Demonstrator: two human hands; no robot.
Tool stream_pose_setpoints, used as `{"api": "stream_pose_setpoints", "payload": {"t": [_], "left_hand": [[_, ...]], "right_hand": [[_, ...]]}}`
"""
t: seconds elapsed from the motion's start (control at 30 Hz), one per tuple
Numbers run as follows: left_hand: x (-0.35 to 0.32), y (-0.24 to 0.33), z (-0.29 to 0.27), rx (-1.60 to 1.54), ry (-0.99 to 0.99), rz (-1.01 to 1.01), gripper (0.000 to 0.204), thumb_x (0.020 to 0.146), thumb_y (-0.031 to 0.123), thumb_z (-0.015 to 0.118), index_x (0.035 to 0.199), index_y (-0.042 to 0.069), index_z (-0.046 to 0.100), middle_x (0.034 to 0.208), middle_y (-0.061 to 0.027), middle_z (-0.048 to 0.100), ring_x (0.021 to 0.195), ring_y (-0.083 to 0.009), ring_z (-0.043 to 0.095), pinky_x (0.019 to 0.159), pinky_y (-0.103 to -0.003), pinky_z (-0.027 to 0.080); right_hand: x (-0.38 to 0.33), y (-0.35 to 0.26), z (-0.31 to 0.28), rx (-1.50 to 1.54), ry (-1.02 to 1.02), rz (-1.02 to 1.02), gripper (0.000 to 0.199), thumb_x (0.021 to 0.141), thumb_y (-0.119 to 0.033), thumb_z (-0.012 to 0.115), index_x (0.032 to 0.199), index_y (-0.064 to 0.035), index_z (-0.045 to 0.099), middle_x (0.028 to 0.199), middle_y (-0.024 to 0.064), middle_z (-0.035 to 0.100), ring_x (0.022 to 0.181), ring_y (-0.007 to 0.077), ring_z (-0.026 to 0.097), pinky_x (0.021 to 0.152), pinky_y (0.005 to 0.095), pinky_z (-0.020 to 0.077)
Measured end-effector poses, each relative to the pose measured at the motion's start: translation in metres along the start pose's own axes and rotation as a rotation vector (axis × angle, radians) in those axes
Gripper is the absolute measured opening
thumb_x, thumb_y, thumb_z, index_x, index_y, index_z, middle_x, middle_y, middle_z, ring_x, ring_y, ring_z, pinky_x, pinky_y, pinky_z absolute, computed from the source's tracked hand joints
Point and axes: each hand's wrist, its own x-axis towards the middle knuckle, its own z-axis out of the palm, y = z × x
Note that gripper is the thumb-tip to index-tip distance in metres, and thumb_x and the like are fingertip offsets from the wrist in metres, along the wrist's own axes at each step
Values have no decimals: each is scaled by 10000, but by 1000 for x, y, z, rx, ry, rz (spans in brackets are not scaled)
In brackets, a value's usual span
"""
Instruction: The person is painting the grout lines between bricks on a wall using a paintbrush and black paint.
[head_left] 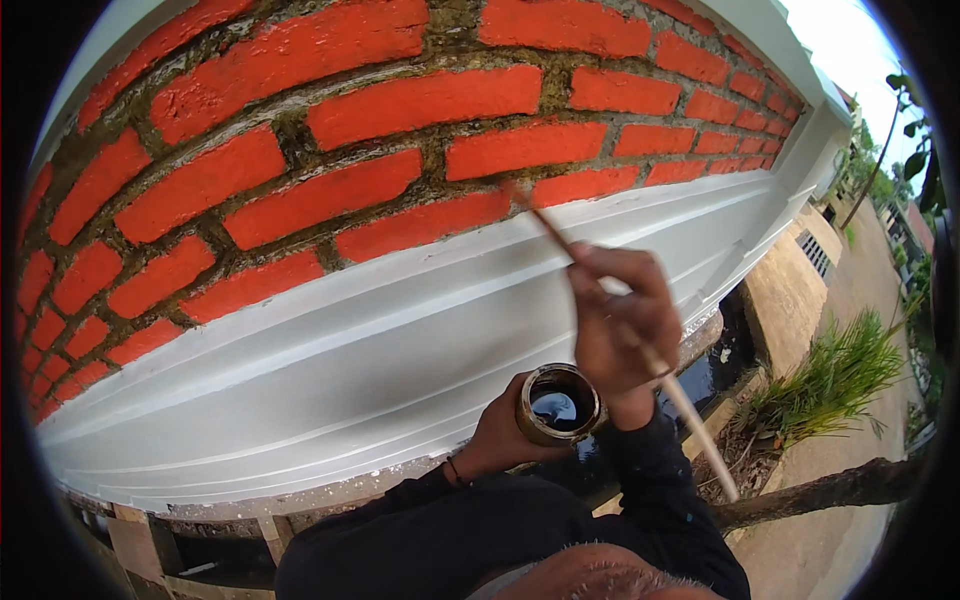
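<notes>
A long thin paintbrush (555,232) is gripped in my right hand (625,315), its pale handle slanting down past my wrist. The brush tip meets the mortar between orange-red bricks (525,148), low on the wall; whether it presses on the joint is blurred. My left hand (497,430) is wrapped round a small open can (548,435) below the white ledge. Dark glossy liquid (556,408) lies inside it. Many joints at the left and middle look dark and wet, while those farther right are paler grey.
A white moulded base (420,325) runs beneath the bricks. Below it is a channel with dark water (703,378). To the right are a leafy plant (835,385), a thick branch (830,492), a drain grate (814,252) and a path (860,275).
</notes>
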Motion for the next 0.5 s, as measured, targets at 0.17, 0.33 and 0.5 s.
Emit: {"api": "stream_pose_setpoints", "payload": {"t": [0.17,0.33,0.5], "left_hand": [[0,4,-2,-35,20,79,1099,623,355,1036,1499,36,454,1387,-137,642,1304,-252,628,1115,-388,490],[4,-4,-1,-13,16,64,1076,638,339,1033,1494,36,457,1378,-134,647,1296,-251,635,1121,-388,486],[4,6,0,-23,0,102,1073,637,343,1034,1489,37,459,1376,-133,649,1288,-252,640,1113,-388,492]], "right_hand": [[-13,43,-36,-66,267,212,340,897,149,747,974,-22,464,999,264,732,960,315,768,846,394,634],[-12,27,-25,26,59,71,329,902,130,756,953,-21,469,1017,251,725,997,320,763,883,390,622],[-16,66,-46,-146,318,168,277,911,116,758,937,-6,511,1003,212,725,959,294,758,829,366,627]]}}
